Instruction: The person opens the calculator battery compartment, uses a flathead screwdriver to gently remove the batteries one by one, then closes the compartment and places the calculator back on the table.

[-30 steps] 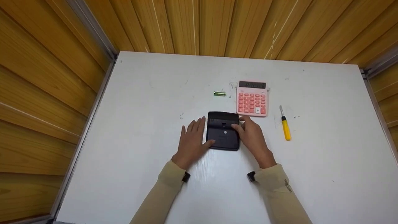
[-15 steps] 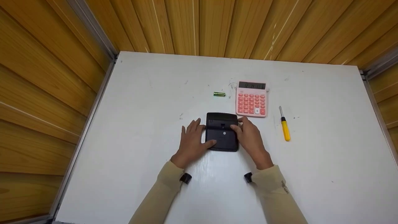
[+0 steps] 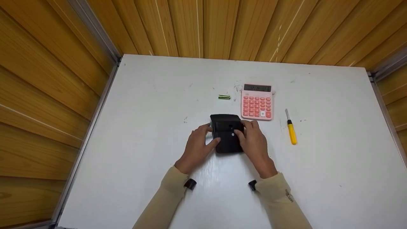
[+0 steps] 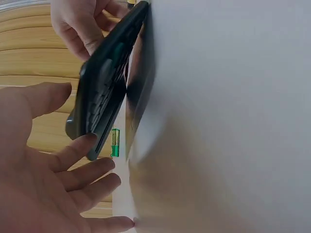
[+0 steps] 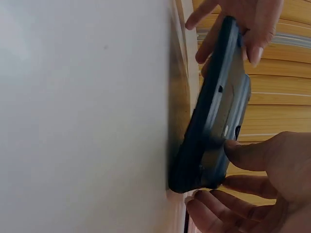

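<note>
A black calculator [image 3: 226, 144] lies back side up near the middle of the white table. Its left edge is raised, and the keys [image 4: 104, 82] show on its underside in the left wrist view. My right hand [image 3: 256, 143] pinches the right side, thumb on the back and fingers at the edge. Beside the raised edge, my left hand [image 3: 197, 147] has its fingers spread. One of its fingertips touches the calculator's rim, while the thumb looks slightly apart from it in the left wrist view.
Beyond the black calculator stands a pink calculator [image 3: 257, 103], keys up. A green battery [image 3: 224, 97] lies to its left. A yellow-handled screwdriver [image 3: 291, 132] rests on the right. Wood-panelled walls [image 3: 216, 28] border the white table [image 3: 143, 105].
The black calculator, flat before, now tips up at its left edge. My left fingers have bent in at its side, and my right hand has shifted slightly left along with it.
</note>
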`<action>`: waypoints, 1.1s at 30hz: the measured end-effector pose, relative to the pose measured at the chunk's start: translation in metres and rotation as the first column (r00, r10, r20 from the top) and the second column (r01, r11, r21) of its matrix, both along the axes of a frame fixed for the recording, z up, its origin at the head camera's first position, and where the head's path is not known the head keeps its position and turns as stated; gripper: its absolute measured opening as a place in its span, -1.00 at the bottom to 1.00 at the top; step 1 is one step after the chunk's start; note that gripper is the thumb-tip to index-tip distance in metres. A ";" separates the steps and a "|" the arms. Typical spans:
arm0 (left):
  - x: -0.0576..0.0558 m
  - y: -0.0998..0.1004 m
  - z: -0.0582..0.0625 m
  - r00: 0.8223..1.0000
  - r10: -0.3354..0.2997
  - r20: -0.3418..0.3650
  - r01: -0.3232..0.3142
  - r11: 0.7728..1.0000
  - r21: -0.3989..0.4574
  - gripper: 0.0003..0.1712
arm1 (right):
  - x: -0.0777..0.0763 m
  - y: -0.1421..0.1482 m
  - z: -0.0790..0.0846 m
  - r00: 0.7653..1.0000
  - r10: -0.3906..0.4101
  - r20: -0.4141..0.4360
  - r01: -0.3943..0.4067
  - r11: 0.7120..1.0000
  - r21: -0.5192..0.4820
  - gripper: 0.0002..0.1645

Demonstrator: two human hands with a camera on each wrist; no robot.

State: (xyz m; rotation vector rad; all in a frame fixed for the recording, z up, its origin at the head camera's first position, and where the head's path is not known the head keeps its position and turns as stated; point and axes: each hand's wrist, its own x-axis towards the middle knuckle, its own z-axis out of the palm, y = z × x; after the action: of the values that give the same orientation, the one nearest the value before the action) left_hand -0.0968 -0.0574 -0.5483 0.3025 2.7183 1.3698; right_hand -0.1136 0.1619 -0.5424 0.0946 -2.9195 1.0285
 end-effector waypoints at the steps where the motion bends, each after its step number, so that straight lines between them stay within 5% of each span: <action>1: 0.000 0.001 0.000 1.000 -0.002 -0.002 0.002 1.000 0.018 -0.53 | 0.001 -0.001 -0.001 0.999 0.001 -0.035 -0.001 1.000 0.000 -0.48; 5: 0.001 0.001 0.002 1.000 -0.004 0.013 0.002 0.996 0.092 -0.54 | 0.003 -0.002 -0.002 0.996 0.010 -0.089 -0.012 1.000 -0.014 -0.52; 16: 0.001 0.003 0.006 0.997 -0.070 -0.020 0.073 0.977 0.199 -0.36 | 0.005 -0.005 0.003 1.000 -0.005 0.005 0.006 0.997 -0.076 -0.45; 25: 0.000 0.007 0.003 0.983 -0.140 -0.120 0.161 0.970 0.180 -0.48 | 0.011 -0.012 0.016 1.000 0.028 -0.008 -0.028 0.989 -0.142 -0.22; 33: 0.000 0.009 0.001 0.982 -0.173 -0.073 0.186 0.953 0.238 -0.37 | 0.013 -0.015 0.019 0.999 0.030 0.014 -0.028 0.990 -0.135 -0.11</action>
State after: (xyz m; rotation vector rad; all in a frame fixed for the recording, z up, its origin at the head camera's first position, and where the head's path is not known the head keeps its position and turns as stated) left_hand -0.0970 -0.0483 -0.5475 0.5947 2.4847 1.6628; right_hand -0.1002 0.1474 -0.5230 0.1244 -2.8610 1.2332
